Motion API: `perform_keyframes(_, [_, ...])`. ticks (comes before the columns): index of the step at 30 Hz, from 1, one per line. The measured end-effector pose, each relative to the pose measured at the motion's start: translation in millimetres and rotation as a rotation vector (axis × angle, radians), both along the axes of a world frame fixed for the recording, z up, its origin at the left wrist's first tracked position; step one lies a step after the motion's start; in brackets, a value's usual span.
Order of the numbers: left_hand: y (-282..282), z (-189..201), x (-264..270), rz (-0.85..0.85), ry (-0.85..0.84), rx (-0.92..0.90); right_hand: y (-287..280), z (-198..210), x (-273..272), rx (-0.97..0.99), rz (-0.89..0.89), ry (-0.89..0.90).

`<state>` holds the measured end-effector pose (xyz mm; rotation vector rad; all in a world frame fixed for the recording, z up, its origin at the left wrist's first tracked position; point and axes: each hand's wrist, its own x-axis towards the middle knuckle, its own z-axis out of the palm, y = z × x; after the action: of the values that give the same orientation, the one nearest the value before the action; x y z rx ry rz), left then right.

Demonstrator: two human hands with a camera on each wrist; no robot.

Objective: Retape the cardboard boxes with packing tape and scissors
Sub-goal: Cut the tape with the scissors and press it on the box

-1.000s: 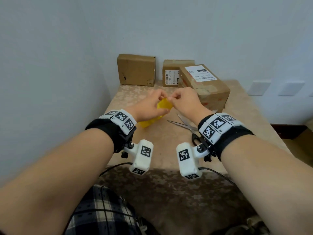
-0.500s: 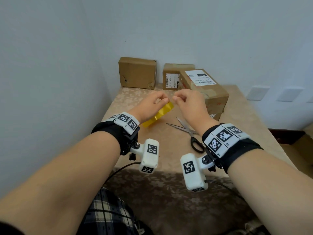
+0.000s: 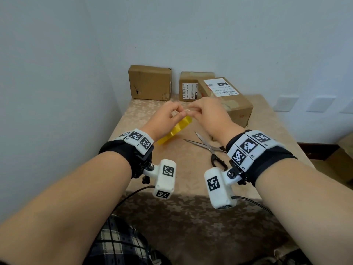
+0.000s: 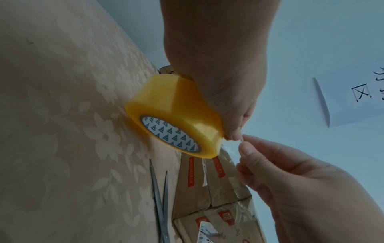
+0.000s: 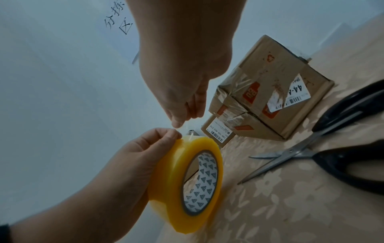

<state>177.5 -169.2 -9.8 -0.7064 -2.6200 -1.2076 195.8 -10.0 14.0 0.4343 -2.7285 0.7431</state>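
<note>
You're gripping the tape roll (image 5: 182, 185) w/ left hand (image 3: 164, 119) above the bench (image 3: 267, 131); right hand (image 3: 208, 115) is pinching the free end. Film's thin, sticky, prob. tearing easily, so take it by the edge. Scissors (image 3: 208, 148) lying near right.

1. Three cardboard boxes: a plain one (image 3: 150, 83) at the back left, a small one with a barcode label (image 3: 189, 87) beside it, and a longer one with a big white label (image 3: 227, 100) nearest the hands.
2. One roll of yellow tape (image 3: 176, 129).
3. One pair of scissors (image 3: 209, 148).
4. Two hands: left (image 3: 164, 119), right (image 3: 212, 115).
</note>
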Motion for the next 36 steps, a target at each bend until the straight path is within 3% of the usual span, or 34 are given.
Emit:
perform_keyframes(9, [3.1,0.9,-0.2,-0.022,0.084,-0.166,0.9,-2.2,1.9,0.157,-0.100,-0.044])
perform_keyframes(15, [-13.9,-6.7,-9.4,0.106,0.214,-0.534,43.5,-1.7,9.3,0.064,-0.172,0.296])
perform_keyframes(20, [-5.5,-22.3,-8.8,0.043,0.008,-0.791,60.0,-25.5,-6.3,0.324,-0.329,-0.046])
perform_keyframes(25, [19.5,-9.8,-19.7,0.108,0.108,-0.665,39.4,-37.4,-17.4,0.473,-0.493,-0.046])
perform_keyframes(30, [53.6,5.9,-17.4,-0.101,0.275,-0.454,45.1,-38.3,-20.1,0.494,-0.409,-0.036])
perform_keyframes(33, [72.6,3.0,-13.8,-0.259,0.286,-0.511,67.8,-28.2,-14.0,0.379,-0.310,-0.043])
perform_keyframes(36, [80.6,-0.8,-17.9,-0.198,0.281,-0.611,87.7,-27.3,-7.7,0.375,-0.339,-0.121])
